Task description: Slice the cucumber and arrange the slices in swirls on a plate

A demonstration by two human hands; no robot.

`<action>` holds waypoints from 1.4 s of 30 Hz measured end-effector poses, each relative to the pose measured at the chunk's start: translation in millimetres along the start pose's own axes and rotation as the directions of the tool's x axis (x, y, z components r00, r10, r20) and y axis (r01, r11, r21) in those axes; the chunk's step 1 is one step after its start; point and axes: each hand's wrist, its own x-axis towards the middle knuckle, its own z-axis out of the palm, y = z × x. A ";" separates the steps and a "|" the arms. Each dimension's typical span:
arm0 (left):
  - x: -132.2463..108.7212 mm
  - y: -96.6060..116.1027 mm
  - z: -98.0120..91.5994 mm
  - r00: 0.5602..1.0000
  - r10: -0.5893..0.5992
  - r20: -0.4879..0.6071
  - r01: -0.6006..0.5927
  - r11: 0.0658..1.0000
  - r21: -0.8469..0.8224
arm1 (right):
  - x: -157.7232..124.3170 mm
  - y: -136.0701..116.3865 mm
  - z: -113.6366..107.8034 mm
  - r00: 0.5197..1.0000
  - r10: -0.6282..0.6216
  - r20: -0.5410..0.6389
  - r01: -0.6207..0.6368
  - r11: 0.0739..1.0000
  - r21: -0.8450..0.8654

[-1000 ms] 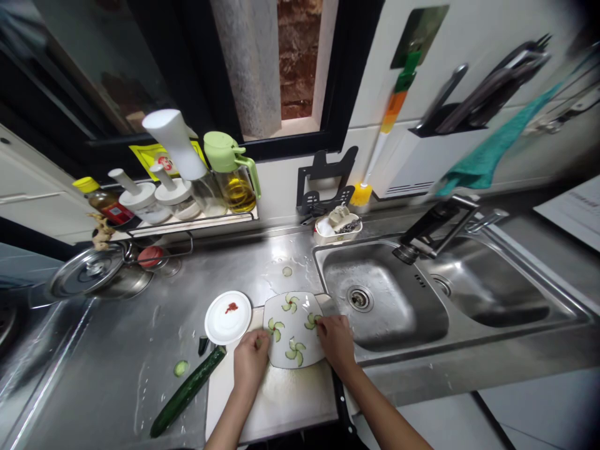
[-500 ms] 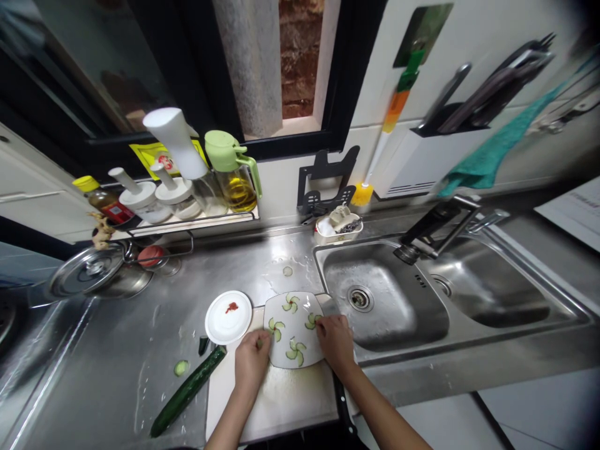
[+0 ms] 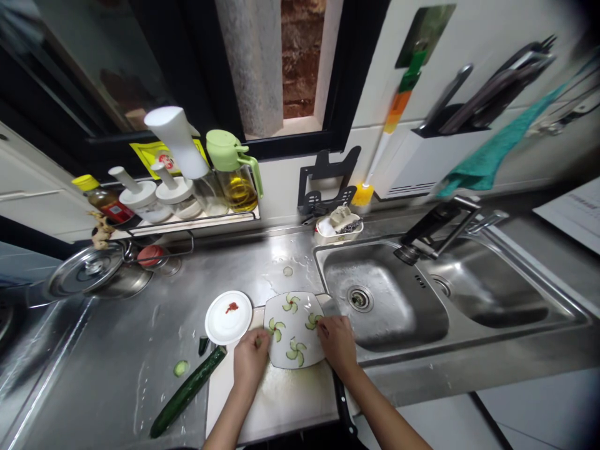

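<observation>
A white square plate carries several pinwheels of cucumber slices, some with a red dot at the centre. At the plate's left edge my left hand is closed in a pinch; a small greenish bit shows between the fingers, too small to name. My right hand is pinched at the right edge, its fingertips by the right-hand pinwheel; whatever they hold is hidden. Under the plate lies a white chopping board. A black-handled knife rests by my right wrist, its blade mostly hidden.
Left of the board lie a cucumber, a cut end piece and a small white plate with red bits. A double sink is at right. Bottles and jars, including an oil jug, stand on a rack behind.
My left hand has shifted very slightly left. My right hand stays almost still at the plate's right edge, and the pinwheels look the same.
</observation>
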 end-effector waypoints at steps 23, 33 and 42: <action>1.5 -2.1 0.1 1.000 -0.005 0.016 0.005 1.000 -0.005 | 5.7 -2.8 3.2 0.999 0.038 0.024 -0.037 0.999 -0.037; 3.3 2.8 8.3 0.997 0.078 0.022 -0.078 0.997 -0.028 | 5.5 -6.1 2.2 0.999 0.046 0.029 -0.045 0.998 -0.043; 5.1 8.5 8.7 0.995 0.091 0.032 -0.090 0.995 -0.043 | 4.0 -4.3 -1.4 0.998 0.059 0.032 -0.057 0.997 -0.058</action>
